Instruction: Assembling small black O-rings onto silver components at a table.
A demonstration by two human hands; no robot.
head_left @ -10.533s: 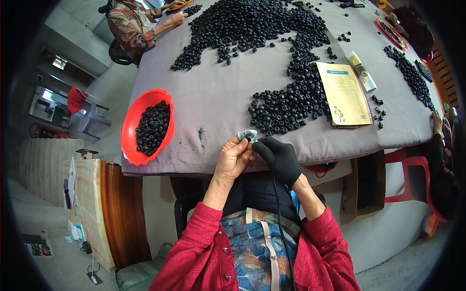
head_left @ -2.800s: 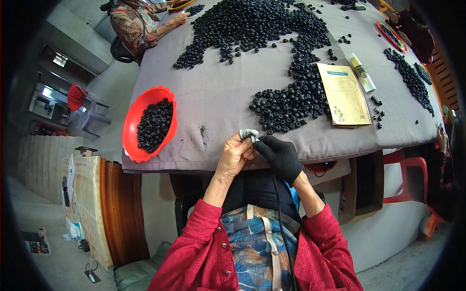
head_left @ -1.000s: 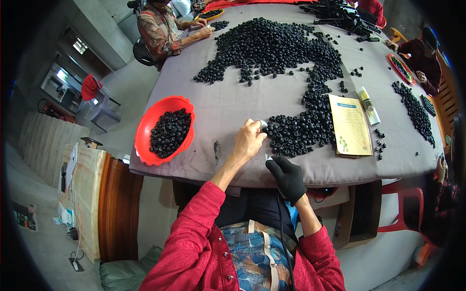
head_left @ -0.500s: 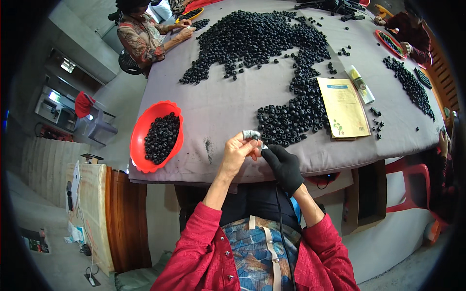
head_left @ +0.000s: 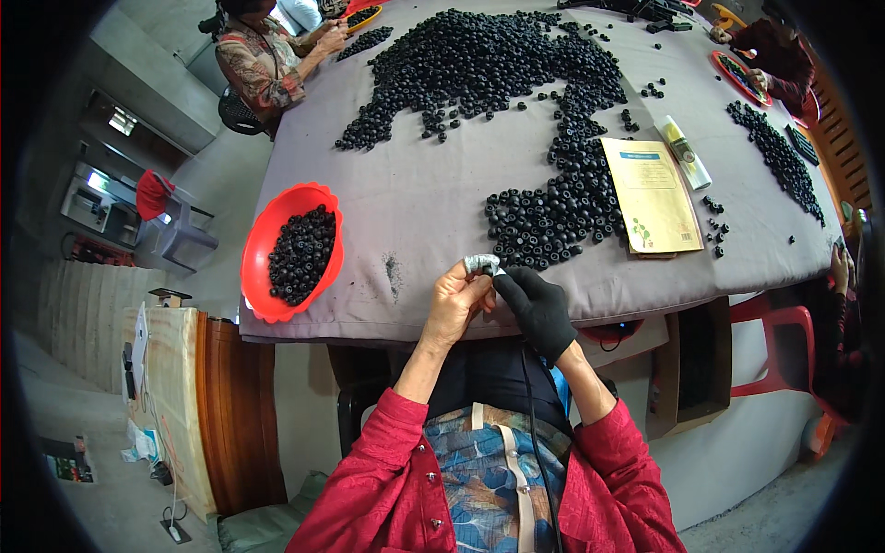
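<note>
My left hand [head_left: 452,300] is bare, with pale tape [head_left: 479,263] wrapped round its index finger. It is closed in a pinch on a small black ring-like piece [head_left: 489,271], mostly hidden by the fingers. My right hand [head_left: 542,318], in a black glove, meets it at the fingertips and is closed too; what it grips is too small and covered to make out. Both hands are above the table's near edge. Just beyond them lies a cluster of loose black pieces [head_left: 544,226]. To the left stands a red scalloped bowl [head_left: 261,293] partly filled with such pieces.
A large heap of black pieces [head_left: 479,64] covers the far middle of the cloth-covered table [head_left: 415,184]. Right of the cluster lie a yellow paper packet [head_left: 654,198] and a white-and-green tube [head_left: 684,149]. Other people sit at the far left [head_left: 263,60] and far right [head_left: 779,55].
My hands stay together over the near edge, the left fingers now curled closer round the small black piece. The whole view has shifted slightly.
</note>
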